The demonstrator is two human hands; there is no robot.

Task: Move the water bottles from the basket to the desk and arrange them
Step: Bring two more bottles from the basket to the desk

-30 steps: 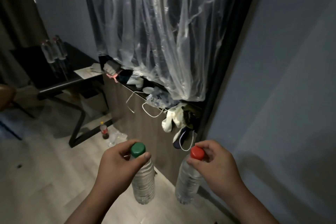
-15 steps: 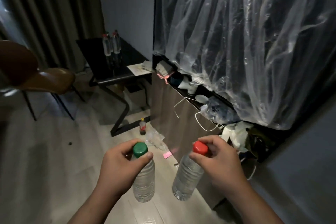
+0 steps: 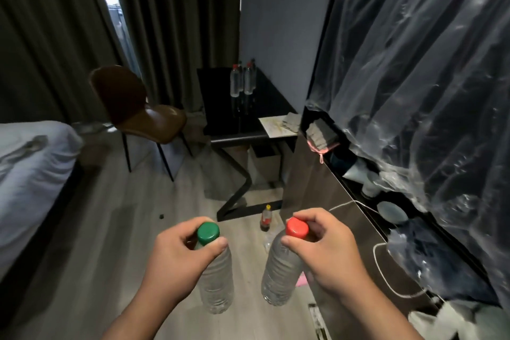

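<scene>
Right, two water bottles are in hand, one per grip. My left grip (image 3: 176,257) is curled round the neck of the green-capped bottle (image 3: 216,284), and my right grip (image 3: 325,254) pinches the red-capped bottle (image 3: 278,276) at its cap. Both hang over the floor at lower centre, apart from each other. Their caps point up at the camera. The green one's long axis runs near vertical in frame; the red one leans, base toward lower left. At upper centre the black tabletop (image 3: 218,107) carries a tight bottle cluster (image 3: 236,83): two show clearly, those behind I can't count. One brown chair (image 3: 149,119) stands left of it, one small yellow-capped bottle (image 3: 266,219) sits on the floor by its leg, and plastic sheeting (image 3: 414,77) fills the right.
</scene>
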